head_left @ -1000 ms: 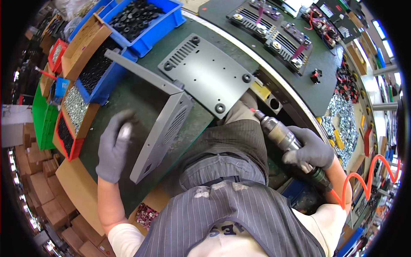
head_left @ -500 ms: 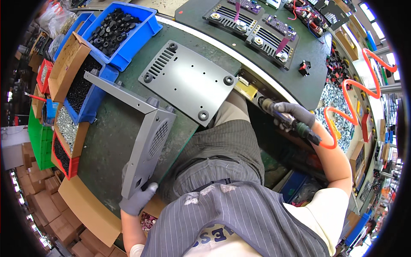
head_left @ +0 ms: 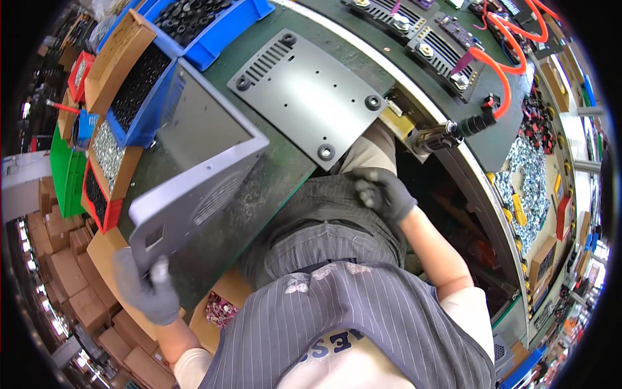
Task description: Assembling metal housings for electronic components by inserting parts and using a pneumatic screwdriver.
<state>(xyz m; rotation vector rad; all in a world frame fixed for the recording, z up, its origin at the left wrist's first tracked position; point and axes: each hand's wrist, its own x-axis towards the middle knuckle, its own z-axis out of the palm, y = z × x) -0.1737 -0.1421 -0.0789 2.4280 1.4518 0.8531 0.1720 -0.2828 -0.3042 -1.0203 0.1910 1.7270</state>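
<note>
My left hand, in a grey glove, grips the near corner of a grey bent-metal casing with round vent holes. The casing stands tilted over the left of the bench. My gloved right hand is above my lap, fingers loosely curled and apart, with nothing in it. Farther off, a flat grey metal plate with slots and a black rubber foot at each corner lies on the bench. A pneumatic screwdriver on an orange coiled hose rests at the bench edge, apart from my right hand.
Blue bins of black rubber parts stand at the far left. Beside them are a cardboard box and a red bin. Circuit-board assemblies sit across a pale rail. Loose metal parts lie at the right.
My right hand has let go of the screwdriver and moved left to my lap. The screwdriver now rests at the bench edge. My left hand has turned and tilted the casing, showing its inside.
</note>
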